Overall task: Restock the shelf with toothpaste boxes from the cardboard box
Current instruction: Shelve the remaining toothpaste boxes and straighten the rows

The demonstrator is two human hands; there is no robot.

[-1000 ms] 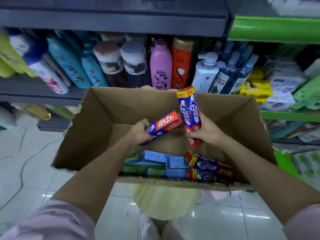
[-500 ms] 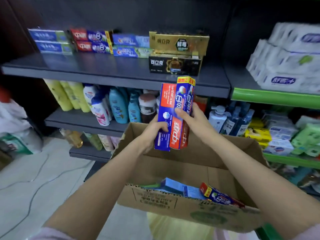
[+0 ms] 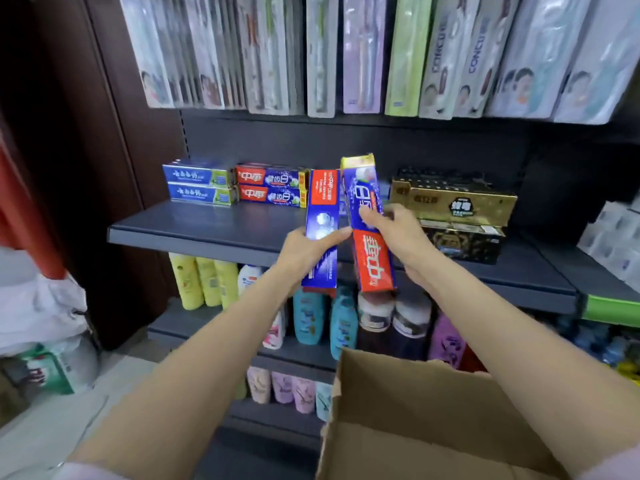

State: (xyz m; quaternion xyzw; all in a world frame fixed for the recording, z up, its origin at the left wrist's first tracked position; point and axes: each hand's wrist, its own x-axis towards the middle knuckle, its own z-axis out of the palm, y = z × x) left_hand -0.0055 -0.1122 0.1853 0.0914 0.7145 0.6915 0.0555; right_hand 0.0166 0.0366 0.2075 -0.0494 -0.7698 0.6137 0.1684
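Two toothpaste boxes are standing nearly upright in front of the dark shelf point(image 3: 214, 233), one in each hand, raised above the cardboard box point(image 3: 426, 420), which is sitting low and to the right of the shelf's front edge. The left hand point(image 3: 306, 251) is wrapping its grip around the lower half of the left toothpaste box point(image 3: 322, 216), thumb curled across the blue face, the red panel pointing up. The right hand point(image 3: 394, 233) is pinching the right toothpaste box point(image 3: 367, 216) near its middle, fingers over the blue part and the red end hanging down below the shelf's edge. The two boxes are leaning just beside each other, tops slightly apart, and I cannot tell whether they are touching.

At the back of the shelf, left of the held boxes, a stack of red-and-blue toothpaste boxes point(image 3: 272, 185) is lying flat, and further left a stack of blue-and-green boxes point(image 3: 199, 183) is lying beside it. To the right of the hands, gold and black cartons point(image 3: 457, 202) are sitting stacked on the same shelf. Above the shelf, toothbrush packs point(image 3: 346, 53) are hanging in a row. Below the shelf, yellow bottles point(image 3: 204, 282) and teal bottles point(image 3: 325, 320) are standing on a lower shelf. Left of the shelf, a white bag point(image 3: 38, 313) is resting near the floor.
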